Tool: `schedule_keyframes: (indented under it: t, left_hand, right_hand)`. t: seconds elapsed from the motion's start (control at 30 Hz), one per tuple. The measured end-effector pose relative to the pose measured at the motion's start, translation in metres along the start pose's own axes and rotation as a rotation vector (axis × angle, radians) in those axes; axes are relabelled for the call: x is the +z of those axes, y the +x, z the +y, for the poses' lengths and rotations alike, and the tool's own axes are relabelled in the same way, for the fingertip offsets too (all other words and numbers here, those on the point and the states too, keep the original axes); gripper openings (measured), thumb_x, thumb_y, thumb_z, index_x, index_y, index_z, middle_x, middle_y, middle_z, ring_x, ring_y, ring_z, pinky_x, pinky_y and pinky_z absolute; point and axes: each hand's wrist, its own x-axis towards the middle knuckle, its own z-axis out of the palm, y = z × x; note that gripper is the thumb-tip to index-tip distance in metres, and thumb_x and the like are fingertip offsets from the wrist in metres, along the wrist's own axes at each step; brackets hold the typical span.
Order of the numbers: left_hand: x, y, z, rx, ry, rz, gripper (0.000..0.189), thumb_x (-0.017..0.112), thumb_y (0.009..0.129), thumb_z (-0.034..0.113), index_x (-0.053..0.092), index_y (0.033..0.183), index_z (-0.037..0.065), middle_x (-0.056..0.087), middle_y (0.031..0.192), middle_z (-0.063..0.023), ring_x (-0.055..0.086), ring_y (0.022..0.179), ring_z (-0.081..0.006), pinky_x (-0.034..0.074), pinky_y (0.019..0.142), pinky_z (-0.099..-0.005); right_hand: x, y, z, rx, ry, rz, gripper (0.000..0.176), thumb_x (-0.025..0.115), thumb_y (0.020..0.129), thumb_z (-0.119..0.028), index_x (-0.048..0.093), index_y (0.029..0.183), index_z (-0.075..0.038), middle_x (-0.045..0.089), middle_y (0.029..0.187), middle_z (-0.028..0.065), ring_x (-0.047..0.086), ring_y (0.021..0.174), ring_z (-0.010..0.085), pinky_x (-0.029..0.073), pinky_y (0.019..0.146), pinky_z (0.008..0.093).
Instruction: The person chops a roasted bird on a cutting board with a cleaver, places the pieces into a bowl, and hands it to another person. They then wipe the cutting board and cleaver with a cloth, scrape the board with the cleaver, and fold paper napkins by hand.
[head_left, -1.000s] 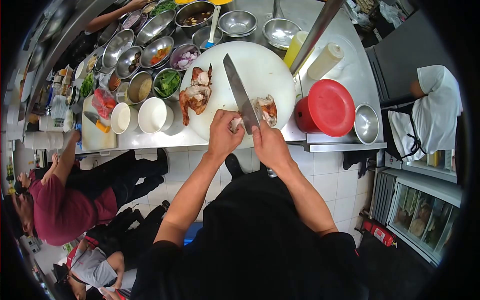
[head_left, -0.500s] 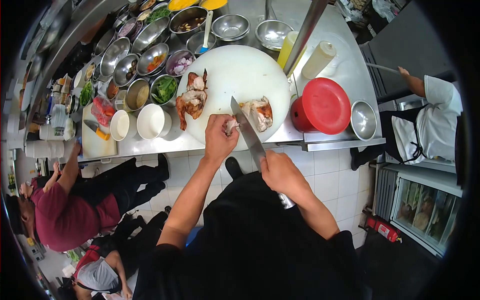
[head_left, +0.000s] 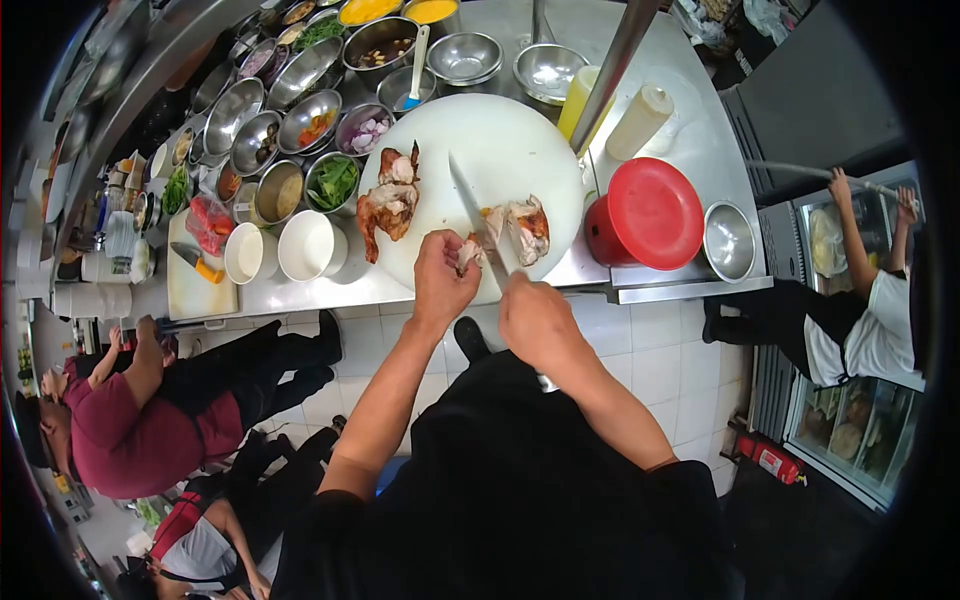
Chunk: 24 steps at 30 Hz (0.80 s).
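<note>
My right hand (head_left: 537, 318) is wrapped round the handle of a large knife (head_left: 478, 212), whose blade points up and to the left over the round white cutting board (head_left: 480, 130). Against the blade's left side, my left hand (head_left: 442, 272) pinches a small piece of chicken (head_left: 468, 254) at the board's near edge. Just right of the blade lies a cut chunk of roast chicken (head_left: 526, 230) with browned skin. A larger browned chicken portion (head_left: 390, 205) rests on the board's left part.
Metal bowls (head_left: 308, 122) of ingredients and white tubs (head_left: 312, 245) crowd the left. A red lidded container (head_left: 655, 213), a steel bowl (head_left: 729, 241) and squeeze bottles (head_left: 641, 122) stand right. A metal post rises behind. Other people stand left and far right.
The knife and my right hand have moved slightly up and left, with the blade now beside the chicken piece. At the far right, a person has moved and now has both hands on a bar.
</note>
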Motion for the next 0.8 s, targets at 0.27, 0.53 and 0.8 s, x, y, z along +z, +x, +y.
schedule_keyframes:
  t: [0.27,0.53,0.8]
  left_hand:
    - [0.0,-0.004,-0.007,-0.003,0.036,-0.005,0.038,0.074,0.071,0.009,0.054,0.102,0.002,0.054,0.086,-0.0139,0.053,0.073,-0.0264,0.046,0.064,-0.0368]
    - [0.0,0.017,-0.008,0.333,0.158,-0.075,0.067,0.078,0.071,0.025,0.051,0.129,0.003,0.05,0.125,-0.0211,0.049,0.117,-0.0369,0.041,0.101,-0.0419]
    - [0.024,0.024,-0.023,0.404,0.152,-0.167,0.047,0.07,0.079,0.018,0.06,0.124,0.008,0.051,0.129,-0.0237,0.052,0.118,-0.0373,0.043,0.1,-0.04]
  right_hand:
    - [-0.014,0.01,0.005,0.101,-0.032,-0.087,0.04,0.043,0.095,-0.029,0.063,0.092,0.004,0.064,0.086,0.0313,0.062,0.085,0.0489,0.049,0.079,0.0551]
    - [-0.034,0.002,0.048,0.061,-0.052,0.224,0.035,0.047,0.09,-0.024,0.061,0.085,0.007,0.062,0.08,0.032,0.062,0.082,0.0481,0.049,0.078,0.0524]
    - [-0.03,-0.006,0.072,0.228,0.028,0.188,0.033,0.051,0.086,-0.023,0.064,0.087,0.007,0.063,0.083,0.0332,0.062,0.082,0.0498,0.05,0.079,0.0537]
